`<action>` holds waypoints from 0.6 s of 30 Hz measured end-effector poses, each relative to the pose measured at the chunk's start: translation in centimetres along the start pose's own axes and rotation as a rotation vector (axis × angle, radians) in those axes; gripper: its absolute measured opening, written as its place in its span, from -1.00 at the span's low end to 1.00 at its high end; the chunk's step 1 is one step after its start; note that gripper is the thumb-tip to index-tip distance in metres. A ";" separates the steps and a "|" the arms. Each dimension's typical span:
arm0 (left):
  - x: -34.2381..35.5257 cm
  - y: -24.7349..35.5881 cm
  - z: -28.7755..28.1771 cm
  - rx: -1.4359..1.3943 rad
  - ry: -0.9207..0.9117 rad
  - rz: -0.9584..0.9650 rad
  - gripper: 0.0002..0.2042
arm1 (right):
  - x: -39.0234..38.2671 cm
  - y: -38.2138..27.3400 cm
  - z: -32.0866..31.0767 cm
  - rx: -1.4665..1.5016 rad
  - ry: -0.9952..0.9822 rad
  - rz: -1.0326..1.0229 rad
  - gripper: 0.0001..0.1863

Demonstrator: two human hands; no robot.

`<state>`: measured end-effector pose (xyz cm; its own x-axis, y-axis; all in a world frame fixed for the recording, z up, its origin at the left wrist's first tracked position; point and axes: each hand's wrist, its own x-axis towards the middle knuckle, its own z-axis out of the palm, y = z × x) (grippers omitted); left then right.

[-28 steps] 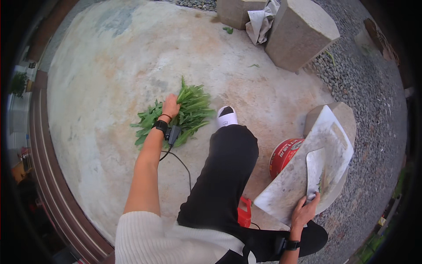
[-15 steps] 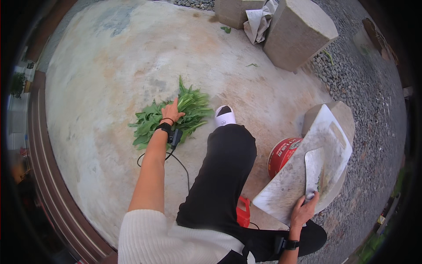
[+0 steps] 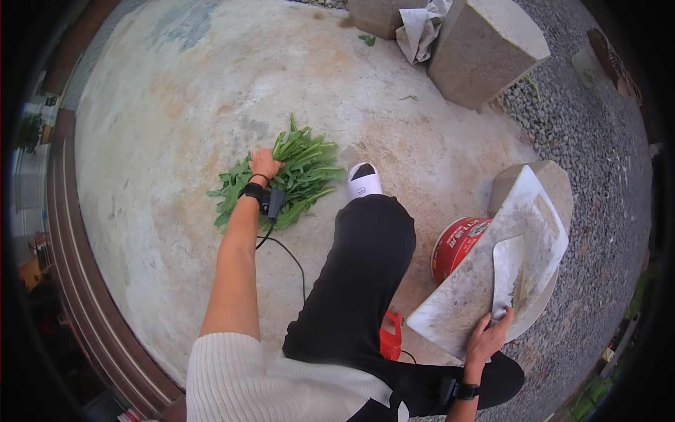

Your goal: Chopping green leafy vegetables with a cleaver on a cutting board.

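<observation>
A loose pile of leafy greens (image 3: 309,169) with long stalks lies on the concrete to the front left. My left hand (image 3: 266,163) reaches into the pile with its fingers curled round some of the stalks; the fingertips are partly hidden by leaves. To the right, a worn white cutting board (image 3: 450,309) rests at a slant. My right hand (image 3: 486,339) holds the handle of a broad-bladed cleaver (image 3: 506,271), whose blade lies flat over the board. Bits of green cling near the blade's edge.
Beside the board stands a red bucket (image 3: 453,246), with a pale stone block (image 3: 503,190) behind it. Two larger concrete blocks (image 3: 485,53) and a crumpled bag (image 3: 420,32) are at the far right. Gravel (image 3: 598,176) borders the slab. A red object (image 3: 390,336) sits by my leg.
My left hand has shifted slightly left and back over the greens, and its fingers have curled in round the stalks. My right hand and the cleaver have stayed in place.
</observation>
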<state>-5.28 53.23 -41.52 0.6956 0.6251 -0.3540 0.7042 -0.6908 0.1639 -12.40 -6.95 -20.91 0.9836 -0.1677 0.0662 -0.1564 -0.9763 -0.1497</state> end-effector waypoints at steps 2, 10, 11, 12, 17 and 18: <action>0.1 -0.5 -0.3 -0.081 -0.075 -0.017 -0.57 | 0.0 -0.1 0.0 0.009 -0.006 0.006 -0.48; -1.0 -0.5 -1.8 -0.191 -0.034 0.052 -0.60 | 0.1 0.0 0.1 0.022 -0.008 0.014 -0.49; -1.1 -0.5 -1.9 -0.180 0.025 0.091 -0.62 | 0.0 0.1 0.2 0.025 -0.006 0.010 -0.49; -1.3 -0.5 -1.9 -0.181 0.031 0.091 -0.62 | 0.1 0.1 0.2 0.029 -0.004 0.005 -0.50; -2.7 -0.1 -2.7 -0.127 0.296 0.312 -0.70 | 0.1 -0.5 -0.2 0.037 0.007 0.001 -0.50; -3.0 0.0 -3.1 -0.127 0.303 0.311 -0.70 | 0.0 -0.6 -0.3 0.035 0.009 0.001 -0.50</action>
<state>-6.94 52.49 -37.57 0.8738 0.4861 0.0123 0.4538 -0.8244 0.3382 -12.30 -6.42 -20.55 0.9826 -0.1704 0.0745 -0.1544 -0.9707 -0.1839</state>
